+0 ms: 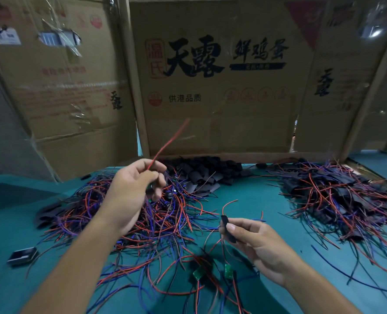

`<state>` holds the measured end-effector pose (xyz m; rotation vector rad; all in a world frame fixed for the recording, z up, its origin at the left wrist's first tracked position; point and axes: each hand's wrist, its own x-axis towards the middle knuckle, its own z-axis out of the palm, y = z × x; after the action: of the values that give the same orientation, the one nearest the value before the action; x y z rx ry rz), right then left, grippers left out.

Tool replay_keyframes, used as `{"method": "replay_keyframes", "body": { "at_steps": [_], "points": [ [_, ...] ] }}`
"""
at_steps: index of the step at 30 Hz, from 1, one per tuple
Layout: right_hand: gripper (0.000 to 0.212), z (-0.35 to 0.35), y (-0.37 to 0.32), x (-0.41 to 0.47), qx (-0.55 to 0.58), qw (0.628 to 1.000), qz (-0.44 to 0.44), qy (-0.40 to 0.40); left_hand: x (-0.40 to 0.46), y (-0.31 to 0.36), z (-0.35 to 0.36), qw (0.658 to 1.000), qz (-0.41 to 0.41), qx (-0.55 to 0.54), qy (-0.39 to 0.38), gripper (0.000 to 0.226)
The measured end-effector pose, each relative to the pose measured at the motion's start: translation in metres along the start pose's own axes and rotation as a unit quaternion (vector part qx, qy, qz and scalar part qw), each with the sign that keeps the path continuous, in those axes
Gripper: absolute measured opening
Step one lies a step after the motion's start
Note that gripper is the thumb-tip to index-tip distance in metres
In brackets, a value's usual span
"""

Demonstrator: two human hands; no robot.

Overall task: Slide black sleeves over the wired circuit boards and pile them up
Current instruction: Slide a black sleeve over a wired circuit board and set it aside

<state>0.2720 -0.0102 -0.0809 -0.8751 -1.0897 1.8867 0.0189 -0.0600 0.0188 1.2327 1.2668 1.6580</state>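
Left hand (133,186): raised over the tangled wire heap, pinches a thin red wire (172,139).
Right hand (253,243): pinches a flat black sleeve (227,228) over bare teal tabletop (251,196).
Green circuit boards (228,271): loose, near edge.

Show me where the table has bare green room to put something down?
Bare green mat lies between the black sleeve heap and the finished pile, just beyond the right hand. Another patch sits at the far left. The loose wire tangle under the left hand is crowded.
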Motion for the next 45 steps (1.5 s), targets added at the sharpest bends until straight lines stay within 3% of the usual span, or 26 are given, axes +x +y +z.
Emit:
{"method": "replay_keyframes", "body": {
  "at_steps": [2, 7, 9, 11, 13, 15, 18, 21, 23, 29, 45],
  "points": [
    [0.056, 0.000, 0.001, 0.000, 0.009, 1.000, -0.002, 0.000, -0.015, -0.001, 0.003, 0.999, 0.022, -0.025, -0.001, 0.024],
    [0.050, 0.001, -0.001, -0.001, 0.012, 1.000, -0.010, -0.011, -0.036, -0.006, 0.005, 0.967, -0.084, -0.227, -0.076, 0.021],
    [0.049, 0.001, -0.001, -0.002, 0.007, 1.000, -0.013, -0.006, -0.039, -0.010, 0.004, 0.957, -0.107, -0.253, -0.099, 0.034],
    [0.050, 0.000, -0.002, -0.002, -0.009, 1.000, -0.022, -0.005, -0.042, -0.011, 0.000, 0.972, -0.084, -0.202, -0.088, 0.042],
    [0.048, 0.000, -0.001, -0.001, -0.036, 0.998, -0.055, -0.006, -0.045, -0.014, -0.007, 0.997, -0.009, -0.028, -0.067, 0.039],
    [0.040, 0.002, -0.001, 0.001, -0.100, 0.987, -0.128, 0.007, -0.046, -0.020, -0.013, 0.976, 0.086, 0.178, -0.095, 0.032],
    [0.033, -0.007, -0.004, 0.004, -0.334, 0.902, -0.270, 0.047, -0.049, -0.034, -0.015, 0.930, 0.122, 0.306, -0.162, 0.022],
    [0.037, -0.020, -0.011, 0.003, -0.487, 0.814, -0.315, 0.033, -0.052, -0.046, -0.015, 0.886, 0.151, 0.406, -0.166, 0.026],
    [0.040, -0.023, -0.014, 0.003, -0.529, 0.783, -0.325, 0.030, -0.052, -0.048, -0.017, 0.876, 0.167, 0.424, -0.156, 0.028],
    [0.040, -0.022, -0.018, -0.001, -0.556, 0.748, -0.362, 0.008, -0.050, -0.051, -0.019, 0.863, 0.178, 0.446, -0.157, 0.039],
    [0.035, -0.013, -0.015, -0.007, -0.565, 0.728, -0.384, 0.065, -0.051, -0.051, -0.012, 0.854, 0.240, 0.453, -0.090, 0.034]
  ]
}}
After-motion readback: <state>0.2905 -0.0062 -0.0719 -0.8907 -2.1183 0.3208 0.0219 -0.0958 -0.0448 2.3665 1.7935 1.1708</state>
